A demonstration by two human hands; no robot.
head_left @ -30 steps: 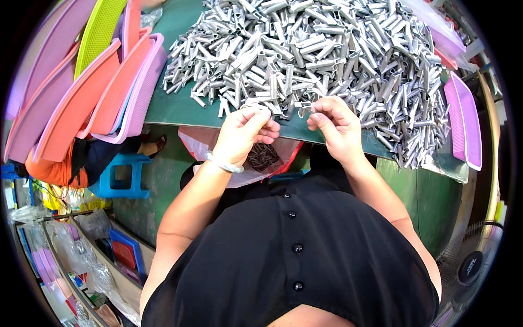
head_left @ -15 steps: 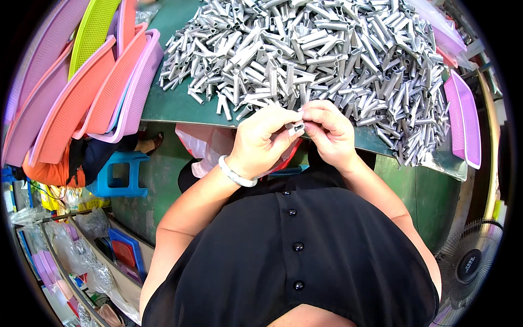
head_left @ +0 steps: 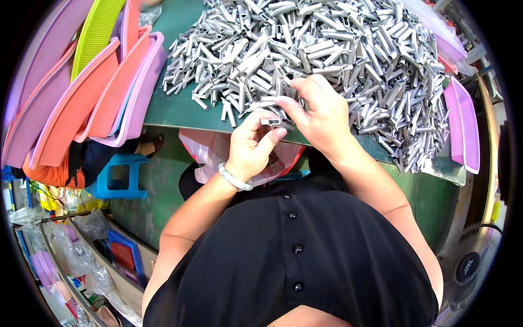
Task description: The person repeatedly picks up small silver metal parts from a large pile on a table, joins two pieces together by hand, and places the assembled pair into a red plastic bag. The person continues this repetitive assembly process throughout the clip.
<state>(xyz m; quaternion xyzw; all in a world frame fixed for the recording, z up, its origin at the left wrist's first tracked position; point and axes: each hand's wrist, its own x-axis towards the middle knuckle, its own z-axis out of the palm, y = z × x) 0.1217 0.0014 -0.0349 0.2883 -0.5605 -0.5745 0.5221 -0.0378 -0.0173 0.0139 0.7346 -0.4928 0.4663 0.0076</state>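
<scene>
Both hands have risen from the table edge toward the pile since the earlier frame. Left hand (head_left: 251, 147) pinches a short grey metal piece (head_left: 271, 122) between thumb and fingers at the green table's (head_left: 174, 111) near edge. Right hand (head_left: 321, 114) closes its fingertips on the same piece from the other side, its fingers over the pile (head_left: 321, 49). Plastic trays (head_left: 98, 92) lean at left; a plastic bag (head_left: 210, 155) hangs below the hands.
</scene>
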